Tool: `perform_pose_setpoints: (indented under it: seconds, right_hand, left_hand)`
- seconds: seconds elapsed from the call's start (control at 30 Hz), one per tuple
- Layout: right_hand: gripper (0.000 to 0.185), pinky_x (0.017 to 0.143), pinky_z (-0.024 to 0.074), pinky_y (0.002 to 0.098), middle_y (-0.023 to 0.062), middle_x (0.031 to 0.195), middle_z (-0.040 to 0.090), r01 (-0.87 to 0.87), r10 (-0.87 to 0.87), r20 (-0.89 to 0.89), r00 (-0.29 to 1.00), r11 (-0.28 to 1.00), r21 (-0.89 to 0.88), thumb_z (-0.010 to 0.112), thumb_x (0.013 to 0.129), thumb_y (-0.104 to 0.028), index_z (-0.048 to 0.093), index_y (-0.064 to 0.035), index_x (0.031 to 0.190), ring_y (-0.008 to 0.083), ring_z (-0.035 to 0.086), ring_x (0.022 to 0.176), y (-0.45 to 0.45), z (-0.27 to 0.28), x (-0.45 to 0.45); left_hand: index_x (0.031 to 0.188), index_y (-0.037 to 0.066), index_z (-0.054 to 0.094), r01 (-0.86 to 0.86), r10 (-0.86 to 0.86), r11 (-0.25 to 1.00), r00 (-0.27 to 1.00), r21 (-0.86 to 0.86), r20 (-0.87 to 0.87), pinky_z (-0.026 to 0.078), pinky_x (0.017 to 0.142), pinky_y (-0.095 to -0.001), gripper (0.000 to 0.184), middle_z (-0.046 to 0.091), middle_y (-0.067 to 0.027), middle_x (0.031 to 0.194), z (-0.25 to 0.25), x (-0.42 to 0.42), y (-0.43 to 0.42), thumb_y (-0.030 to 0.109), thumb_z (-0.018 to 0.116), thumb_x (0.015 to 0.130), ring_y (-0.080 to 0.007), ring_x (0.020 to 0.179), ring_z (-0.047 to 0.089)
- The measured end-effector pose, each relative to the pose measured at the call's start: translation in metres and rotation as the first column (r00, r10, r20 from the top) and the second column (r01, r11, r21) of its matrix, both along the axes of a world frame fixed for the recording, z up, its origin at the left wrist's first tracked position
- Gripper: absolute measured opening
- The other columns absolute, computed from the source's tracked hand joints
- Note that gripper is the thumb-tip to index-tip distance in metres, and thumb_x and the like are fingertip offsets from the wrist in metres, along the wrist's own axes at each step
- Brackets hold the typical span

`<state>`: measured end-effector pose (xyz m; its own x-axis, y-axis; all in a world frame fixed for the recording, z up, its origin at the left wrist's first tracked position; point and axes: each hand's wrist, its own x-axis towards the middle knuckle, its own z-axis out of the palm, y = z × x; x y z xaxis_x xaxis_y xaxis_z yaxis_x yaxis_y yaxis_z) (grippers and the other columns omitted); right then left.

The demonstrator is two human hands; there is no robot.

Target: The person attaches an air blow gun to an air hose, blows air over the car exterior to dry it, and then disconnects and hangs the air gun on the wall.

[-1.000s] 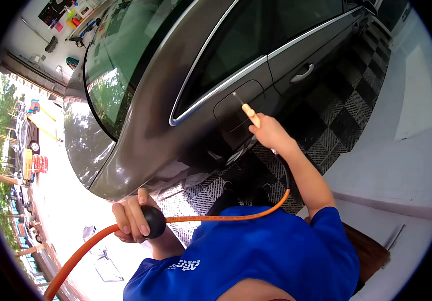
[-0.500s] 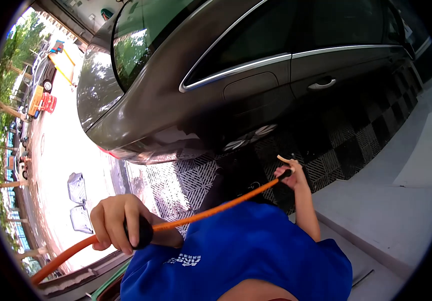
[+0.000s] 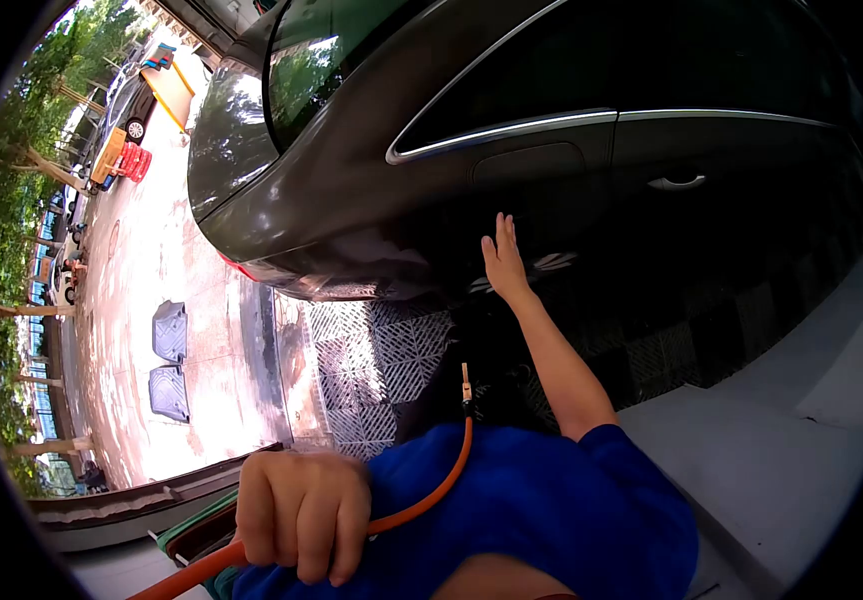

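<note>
An orange hose (image 3: 191,573) is gripped in my left hand (image 3: 303,515), whose fingers are wrapped round it at the lower left. From there its thinner part curves up in front of my blue shirt to a thin metal nozzle (image 3: 466,383) with a black collar, which points upward and touches neither hand. My right hand (image 3: 504,258) reaches out with fingers stretched and holds nothing. It is before the dark side of a car (image 3: 351,225), over the rear wheel area; whether it touches the car I cannot tell.
Black and pale grid floor tiles (image 3: 361,365) lie beside and under the car. Two grey mats (image 3: 169,390) lie on the sunlit ground at left. Red stacked items (image 3: 134,161), parked vehicles and trees stand farther off. A pale ledge (image 3: 741,450) runs along the right.
My right hand has let go of the nozzle end and moved up toward the car. The nozzle now stands free, and my left hand has shifted right and down with the hose.
</note>
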<state>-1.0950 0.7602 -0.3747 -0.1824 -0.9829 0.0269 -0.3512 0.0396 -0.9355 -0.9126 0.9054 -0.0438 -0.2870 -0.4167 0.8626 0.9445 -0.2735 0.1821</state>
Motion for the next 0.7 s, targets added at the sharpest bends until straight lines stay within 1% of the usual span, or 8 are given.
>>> perform_pose_setpoints:
  seconds: [0.1, 0.13, 0.3, 0.37, 0.43, 0.5, 0.53, 0.7]
  right_hand:
    - [0.066, 0.115, 0.0119, 0.0409, 0.0301, 0.150, 0.002, 0.141, -0.139, 0.061, 0.988, 0.990, -0.021, 0.036, 0.098, -0.032, 0.009, 0.0072, 0.143, 0.0392, 0.004, 0.141, -0.050, 0.005, 0.019]
    - [0.069, 0.115, 0.0088, 0.0421, 0.0334, 0.148, -0.001, 0.171, -0.171, -0.005, 0.985, 0.985, -0.017, 0.036, 0.098, -0.031, 0.005, 0.0122, 0.141, 0.0417, 0.000, 0.140, -0.062, 0.004, 0.029]
    - [0.076, 0.115, 0.0049, 0.0453, 0.0337, 0.148, -0.005, 0.180, -0.172, -0.102, 0.980, 0.981, 0.072, 0.043, 0.094, -0.031, 0.001, 0.0136, 0.141, 0.0426, -0.004, 0.140, -0.061, -0.001, 0.040]
    - [0.079, 0.114, 0.0048, 0.0467, 0.0333, 0.148, -0.008, 0.278, -0.243, -0.225, 0.943, 0.950, 0.141, 0.044, 0.093, -0.031, -0.002, 0.0113, 0.142, 0.0435, -0.005, 0.140, -0.058, 0.026, 0.037]
    - [0.083, 0.112, 0.0038, 0.0534, 0.0326, 0.148, -0.008, 0.344, -0.329, -0.218, 0.919, 0.938, 0.036, 0.049, 0.091, -0.030, -0.004, 0.0087, 0.143, 0.0456, -0.004, 0.139, -0.052, 0.046, 0.042]
    - [0.085, 0.110, 0.0050, 0.0601, 0.0300, 0.150, -0.006, 0.369, -0.464, -0.483, 0.743, 0.886, -0.283, 0.054, 0.089, -0.026, -0.003, 0.0049, 0.144, 0.0467, -0.002, 0.139, -0.056, 0.057, 0.039]
    - [0.085, 0.110, 0.0050, 0.0601, 0.0300, 0.150, -0.006, 0.367, -0.463, -0.482, 0.744, 0.886, -0.285, 0.054, 0.089, -0.026, -0.003, 0.0049, 0.144, 0.0467, -0.002, 0.139, -0.063, 0.056, 0.033]
    - [0.082, 0.107, 0.0128, 0.0643, 0.0250, 0.151, 0.001, 0.042, -0.382, -0.760, 0.526, 0.904, -0.425, 0.061, 0.083, -0.017, 0.010, -0.0079, 0.147, 0.0444, 0.006, 0.140, -0.075, 0.033, -0.009]
  left_hand:
    - [0.072, 0.003, 0.056, -0.104, 0.104, 0.994, 0.995, 0.019, -0.006, 0.053, 0.067, -0.0389, 0.032, 0.054, -0.0068, 0.057, -0.002, 0.003, 0.007, 0.018, 0.044, 0.097, -0.0212, 0.061, 0.061]
    - [0.072, 0.003, 0.056, -0.112, 0.112, 0.994, 0.994, 0.007, -0.005, 0.053, 0.067, -0.0389, 0.032, 0.054, -0.0068, 0.057, -0.003, 0.007, 0.009, 0.018, 0.044, 0.097, -0.0212, 0.061, 0.061]
    - [0.079, 0.003, 0.056, -0.134, 0.132, 0.991, 0.987, 0.020, 0.094, 0.054, 0.070, -0.0403, 0.025, 0.057, -0.0075, 0.061, -0.006, 0.022, 0.010, 0.018, 0.046, 0.097, -0.0227, 0.065, 0.062]
    - [0.080, 0.002, 0.056, -0.103, 0.102, 0.995, 0.989, 0.005, 0.110, 0.054, 0.071, -0.0406, 0.023, 0.057, -0.0083, 0.062, -0.007, 0.026, 0.008, 0.016, 0.047, 0.096, -0.0236, 0.065, 0.063]
    - [0.081, 0.002, 0.057, -0.085, 0.088, 0.996, 0.992, -0.037, 0.094, 0.054, 0.073, -0.0408, 0.022, 0.058, -0.0097, 0.064, -0.006, 0.026, 0.006, 0.015, 0.047, 0.096, -0.0240, 0.068, 0.063]
    - [0.081, 0.002, 0.057, -0.087, 0.091, 0.995, 0.991, -0.046, 0.095, 0.053, 0.074, -0.0410, 0.021, 0.059, -0.0103, 0.065, -0.007, 0.030, 0.005, 0.015, 0.047, 0.096, -0.0242, 0.070, 0.064]
    - [0.081, 0.002, 0.057, -0.082, 0.087, 0.995, 0.992, -0.057, 0.093, 0.053, 0.075, -0.0412, 0.021, 0.059, -0.0108, 0.066, -0.007, 0.031, 0.004, 0.014, 0.048, 0.095, -0.0244, 0.071, 0.064]
    - [0.080, 0.003, 0.057, -0.180, 0.181, 0.983, 0.978, -0.018, 0.105, 0.054, 0.075, -0.0426, 0.021, 0.059, -0.0105, 0.063, -0.004, 0.039, 0.008, 0.016, 0.050, 0.094, -0.0244, 0.069, 0.064]
